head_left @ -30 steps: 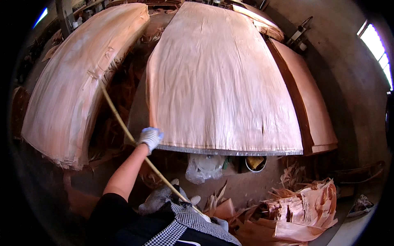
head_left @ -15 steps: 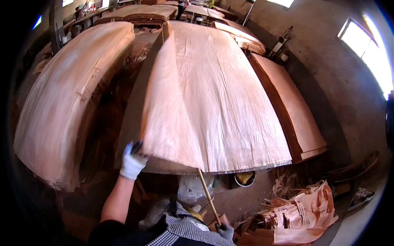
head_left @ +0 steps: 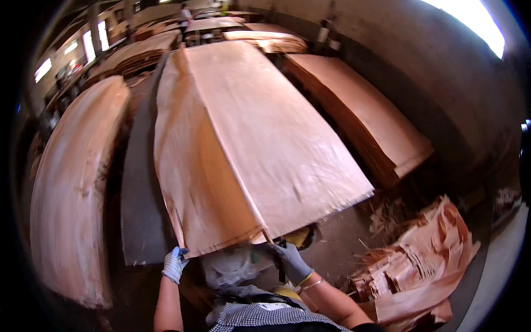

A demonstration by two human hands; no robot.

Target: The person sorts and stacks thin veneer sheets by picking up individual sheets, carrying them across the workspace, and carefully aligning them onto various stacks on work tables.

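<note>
A broad pinkish wood veneer sheet [head_left: 287,133] lies along the middle table, its near edge toward me. My left hand [head_left: 175,265], in a white glove with dark fingertips, is closed on the near left corner. My right hand [head_left: 293,261], in a grey glove, is closed round a thin wooden stick [head_left: 267,235] at the near edge. From the stick a raised ridge runs lengthwise up the sheet. Most of the stick is hidden. To the left of the ridge the veneer sags in a shaded hollow. A dark grey tabletop [head_left: 141,205] shows beyond its left edge.
Veneer stacks flank the table, a left stack [head_left: 72,205] and a right stack [head_left: 359,105]. Torn veneer scraps [head_left: 415,271] are heaped at the lower right. A clear plastic bag [head_left: 232,268] sits below the near edge. A person [head_left: 185,17] stands far back.
My right hand has come up with the stick to the sheet's near edge. A lengthwise ridge has risen in the veneer, its left part has shifted left, and my view has turned.
</note>
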